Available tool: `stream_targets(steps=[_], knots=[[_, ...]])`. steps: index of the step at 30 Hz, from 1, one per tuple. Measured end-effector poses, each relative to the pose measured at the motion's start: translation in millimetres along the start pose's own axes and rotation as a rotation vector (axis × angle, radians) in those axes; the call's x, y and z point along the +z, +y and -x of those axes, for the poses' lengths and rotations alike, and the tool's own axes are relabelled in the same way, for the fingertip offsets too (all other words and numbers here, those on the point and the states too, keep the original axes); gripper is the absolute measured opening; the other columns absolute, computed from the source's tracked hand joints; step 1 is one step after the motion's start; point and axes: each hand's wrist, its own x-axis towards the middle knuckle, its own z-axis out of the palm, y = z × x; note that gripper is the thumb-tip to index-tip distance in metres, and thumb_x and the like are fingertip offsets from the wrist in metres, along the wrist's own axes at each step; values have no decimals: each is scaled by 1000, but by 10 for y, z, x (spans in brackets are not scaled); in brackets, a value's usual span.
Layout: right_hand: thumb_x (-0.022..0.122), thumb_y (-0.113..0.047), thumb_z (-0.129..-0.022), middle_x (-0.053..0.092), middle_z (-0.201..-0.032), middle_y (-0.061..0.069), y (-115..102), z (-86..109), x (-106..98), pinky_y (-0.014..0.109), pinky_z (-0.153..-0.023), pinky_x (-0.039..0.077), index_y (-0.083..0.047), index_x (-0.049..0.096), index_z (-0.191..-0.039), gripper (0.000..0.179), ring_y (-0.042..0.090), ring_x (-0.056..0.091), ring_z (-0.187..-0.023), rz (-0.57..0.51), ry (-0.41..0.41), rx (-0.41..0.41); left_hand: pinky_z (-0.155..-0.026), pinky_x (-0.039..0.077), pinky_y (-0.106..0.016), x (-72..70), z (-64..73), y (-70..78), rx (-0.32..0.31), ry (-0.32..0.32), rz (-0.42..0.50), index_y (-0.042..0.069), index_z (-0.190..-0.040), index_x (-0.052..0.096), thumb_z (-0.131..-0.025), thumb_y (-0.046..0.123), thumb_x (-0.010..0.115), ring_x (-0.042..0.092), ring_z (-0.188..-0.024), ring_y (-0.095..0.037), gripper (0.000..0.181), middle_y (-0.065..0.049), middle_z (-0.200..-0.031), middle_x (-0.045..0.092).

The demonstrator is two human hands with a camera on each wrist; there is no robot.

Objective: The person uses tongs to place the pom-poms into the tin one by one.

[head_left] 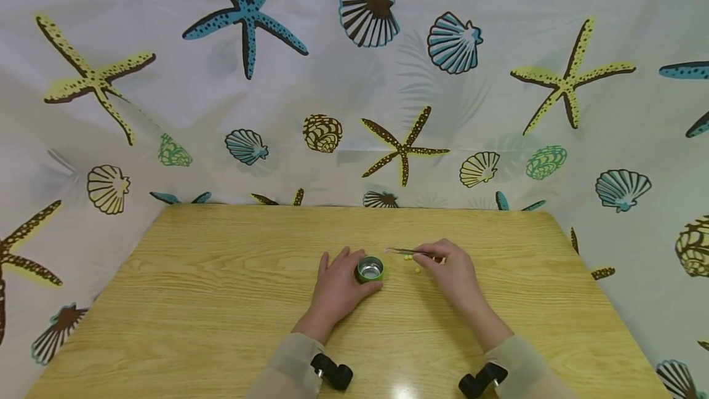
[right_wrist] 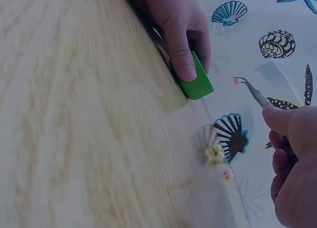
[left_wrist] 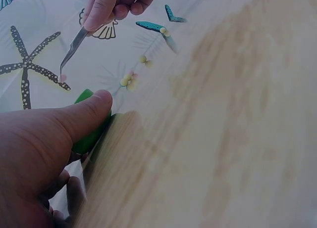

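Note:
My left hand [head_left: 336, 291] holds a small round green tin [head_left: 370, 278] steady on the table, thumb on the near side and fingers beyond. The tin is open at the top, with a shiny metal inside. Between thumb and fingers, my right hand [head_left: 455, 273] grips bent-tip metal tweezers [right_wrist: 256, 93]. A tiny pink ball [right_wrist: 237, 81] is pinched at their tips, above the table and just right of the tin. Below the tweezers lie several small yellow balls [right_wrist: 214, 156], with a pinkish one [right_wrist: 227, 172] among them.
The wooden table [head_left: 221, 288] has a pale wood grain. Behind it and at both sides hangs a white cloth [head_left: 310, 79] printed with starfish and shells. A black wrist mount [head_left: 332, 371] sits on each sleeve.

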Motion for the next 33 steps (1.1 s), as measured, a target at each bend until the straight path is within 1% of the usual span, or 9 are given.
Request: stream_targets(steps=[8,13,17,21,28,31,33], knots=[[84,-22,-102,73,-98,-6,-21,47,55,37,-84,54,-19,89,-109,9,18,63,-93,6,-50,-25,-134,10,-66,8,-7,-4,-3,-15,-3,6,-153,65,-94,47,90,44,-157,-39,76,-15,-157,62],[85,-19,-100,71,-96,-6,-22,60,101,35,-81,52,-18,89,-106,7,17,60,-91,20,-60,-39,-133,11,-66,21,4,-27,4,-12,9,5,-151,66,-93,46,91,45,-156,-40,76,-16,-155,63],[85,-20,-100,71,-96,-6,-16,60,146,34,-78,51,-19,89,-105,7,17,59,-90,23,-66,-40,-133,11,-66,25,14,-53,-2,-6,9,5,-151,66,-93,46,91,45,-157,-40,75,-16,-155,63],[86,-20,-99,72,-97,-7,-8,50,176,33,-77,51,-20,89,-105,7,17,59,-89,48,-64,-41,-133,11,-66,17,4,-62,-3,-3,5,5,-151,66,-93,46,91,44,-157,-39,75,-15,-156,63],[87,-17,-99,72,-97,-8,-14,48,152,32,-72,47,-20,90,-104,6,17,56,-85,73,-52,-45,-133,12,-67,0,-16,-30,7,-10,4,6,-150,66,-93,47,91,45,-156,-40,74,-15,-155,63],[86,-18,-99,72,-97,-8,-11,46,142,32,-72,48,-20,90,-105,7,17,57,-85,69,-50,-48,-133,12,-67,1,-19,-25,6,-8,4,6,-150,66,-93,46,91,45,-156,-39,74,-15,-156,63],[86,-18,-99,72,-97,-8,-5,48,135,33,-74,50,-19,90,-106,8,16,58,-87,62,-48,-42,-133,12,-67,3,-18,-24,4,-9,6,6,-150,66,-93,46,91,45,-157,-39,75,-15,-156,63]])
